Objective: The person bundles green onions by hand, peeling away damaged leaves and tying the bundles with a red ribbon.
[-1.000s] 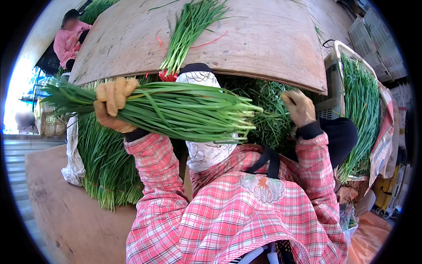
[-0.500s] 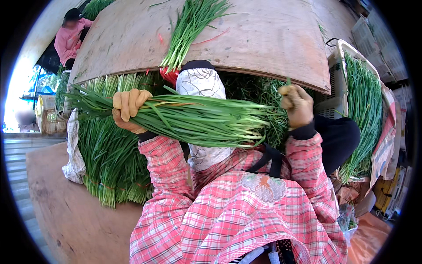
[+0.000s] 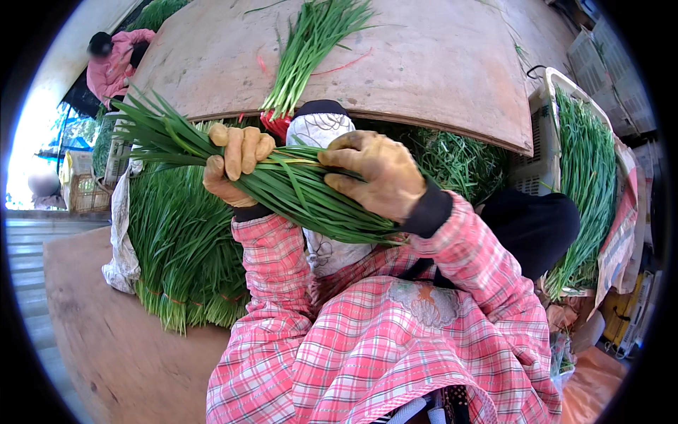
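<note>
While both gloved hands clamp the bunch of green chives crosswise at chest height, the left hand has its fingers curled shut around the middle and the right hand presses closed on the stem end. Keeping stems aligned and grip even seems wise. Countable: 1 held bunch, 1 small bunch on the wooden board, 1 heap below left.
</note>
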`<state>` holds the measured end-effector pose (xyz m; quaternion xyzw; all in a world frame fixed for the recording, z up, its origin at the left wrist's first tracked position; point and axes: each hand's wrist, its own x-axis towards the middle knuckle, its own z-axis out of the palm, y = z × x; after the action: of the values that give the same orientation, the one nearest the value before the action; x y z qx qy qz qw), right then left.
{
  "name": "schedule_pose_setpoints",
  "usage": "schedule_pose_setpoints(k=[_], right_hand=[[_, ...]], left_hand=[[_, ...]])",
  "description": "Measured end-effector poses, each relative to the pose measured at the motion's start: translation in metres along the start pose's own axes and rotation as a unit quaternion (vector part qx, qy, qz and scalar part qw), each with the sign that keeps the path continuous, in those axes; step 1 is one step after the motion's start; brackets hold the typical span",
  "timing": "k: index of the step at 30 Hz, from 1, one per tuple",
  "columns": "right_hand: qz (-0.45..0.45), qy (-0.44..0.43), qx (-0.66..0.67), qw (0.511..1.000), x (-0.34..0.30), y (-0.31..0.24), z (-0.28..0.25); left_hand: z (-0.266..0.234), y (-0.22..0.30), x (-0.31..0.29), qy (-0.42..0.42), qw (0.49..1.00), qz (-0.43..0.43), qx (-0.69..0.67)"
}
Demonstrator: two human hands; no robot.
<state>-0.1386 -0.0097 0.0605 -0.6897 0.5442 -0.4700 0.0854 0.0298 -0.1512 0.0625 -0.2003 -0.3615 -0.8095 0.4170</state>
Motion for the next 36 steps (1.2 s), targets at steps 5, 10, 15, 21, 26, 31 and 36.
schedule_pose_setpoints(k=[5, 10, 15, 21, 26, 31, 36], right_hand=[[0.165, 0.056, 0.312, 0.934, -0.005, 0.001, -0.004], [0.151, 0.029, 0.159, 0.975, -0.005, 0.007, -0.022], [0.026, -0.024, 0.088, 0.995, 0.010, 0.009, 0.027], [0.270, 0.063, 0.336, 0.900, 0.009, 0.006, -0.004], [0.242, 0.212, 0.457, 0.829, -0.022, 0.033, -0.076], [0.350, 0.311, 0.273, 0.840, -0.080, 0.077, -0.131], [0.384, 0.337, 0.000, 0.860, -0.119, 0.131, -0.117]], left_hand=[[0.007, 0.004, -0.008, 0.049, 0.999, 0.008, 0.000], [-0.003, 0.004, -0.020, 0.060, 0.997, 0.046, -0.025], [-0.013, 0.000, -0.018, 0.042, 0.998, 0.050, 0.019], [-0.014, 0.006, -0.031, 0.124, 0.987, 0.090, 0.049], [-0.040, 0.015, -0.041, 0.070, 0.994, 0.079, -0.007], [-0.040, 0.017, -0.047, 0.070, 0.992, 0.085, -0.055], [-0.027, 0.017, -0.035, 0.055, 0.996, 0.061, -0.045]])
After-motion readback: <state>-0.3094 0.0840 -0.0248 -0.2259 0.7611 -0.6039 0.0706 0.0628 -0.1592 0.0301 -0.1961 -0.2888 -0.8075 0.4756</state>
